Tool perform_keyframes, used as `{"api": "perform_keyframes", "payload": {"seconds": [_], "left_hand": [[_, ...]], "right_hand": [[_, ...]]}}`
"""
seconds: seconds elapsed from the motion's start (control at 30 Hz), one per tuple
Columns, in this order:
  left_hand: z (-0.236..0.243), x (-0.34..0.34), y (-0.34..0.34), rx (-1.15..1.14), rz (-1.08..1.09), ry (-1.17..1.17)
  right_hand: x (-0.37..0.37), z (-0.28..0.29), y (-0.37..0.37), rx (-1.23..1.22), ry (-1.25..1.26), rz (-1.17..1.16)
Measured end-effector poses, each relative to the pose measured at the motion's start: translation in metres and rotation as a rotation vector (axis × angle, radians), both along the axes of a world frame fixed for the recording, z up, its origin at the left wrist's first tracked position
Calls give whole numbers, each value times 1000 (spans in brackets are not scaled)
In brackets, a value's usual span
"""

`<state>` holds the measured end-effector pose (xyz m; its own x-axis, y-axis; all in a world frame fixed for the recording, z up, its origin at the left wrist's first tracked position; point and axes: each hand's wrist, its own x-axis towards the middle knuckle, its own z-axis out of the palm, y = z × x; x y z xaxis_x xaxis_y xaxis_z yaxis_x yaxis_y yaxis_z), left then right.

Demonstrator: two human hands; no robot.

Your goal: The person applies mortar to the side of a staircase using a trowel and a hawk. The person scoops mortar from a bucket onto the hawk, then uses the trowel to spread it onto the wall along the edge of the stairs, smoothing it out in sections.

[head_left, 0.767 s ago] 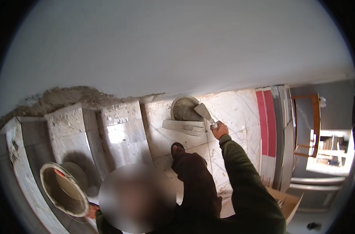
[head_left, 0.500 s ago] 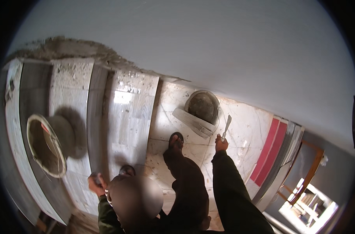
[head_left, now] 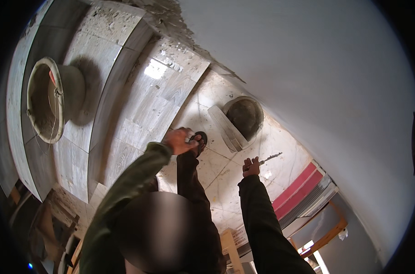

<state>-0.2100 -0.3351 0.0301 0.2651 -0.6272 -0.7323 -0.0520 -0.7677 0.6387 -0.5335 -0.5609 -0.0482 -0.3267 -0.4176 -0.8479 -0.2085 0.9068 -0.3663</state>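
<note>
My right hand (head_left: pixel 251 167) is closed round the handle of a narrow trowel (head_left: pixel 271 158), its blade pointing out to the right over the pale tiled floor. My left hand (head_left: pixel 180 140) reaches over my sandalled foot (head_left: pixel 199 141), the thumb and fingers apart and slightly smeared by motion; I see nothing plainly held in it. Beyond the hands, by the wall, stands a round mortar bucket (head_left: pixel 257 109) with dark contents. A long grey straight-edge or board (head_left: pixel 226 130) lies against its near left side.
Wood-look tiled steps (head_left: pixel 146 107), strewn with mortar crumbs, rise on the left. On them rests another bucket (head_left: pixel 75 93) with a wire handle and something orange-red inside. A grey wall (head_left: pixel 307 82) runs along the right. Red strips (head_left: pixel 296 187) and a wooden frame (head_left: pixel 328 235) are lower right.
My left hand has swung from beside the steps up and right to near my foot. The trowel has tipped from pointing upward to pointing right. The whole view has turned.
</note>
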Motion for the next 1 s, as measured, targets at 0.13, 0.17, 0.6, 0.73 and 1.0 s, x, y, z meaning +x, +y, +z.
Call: {"api": "perform_keyframes", "payload": {"seconds": [0.13, 0.17, 0.6, 0.73, 1.0], "left_hand": [[-83, -70, -51, 128, 263, 272], [-94, -89, -57, 121, 339, 145], [-116, -126, -156, 477, 898, 371], [-113, -129, -158, 431, 914, 340], [-91, -123, -150, 323, 1004, 336]], "right_hand": [[-9, -42, -29, -81, -113, -5], [-5, -49, -30, -74, -75, -31], [42, -35, -16, -189, -144, -156], [41, -20, -9, -176, -346, -325], [51, 14, -13, -158, -337, -153]]}}
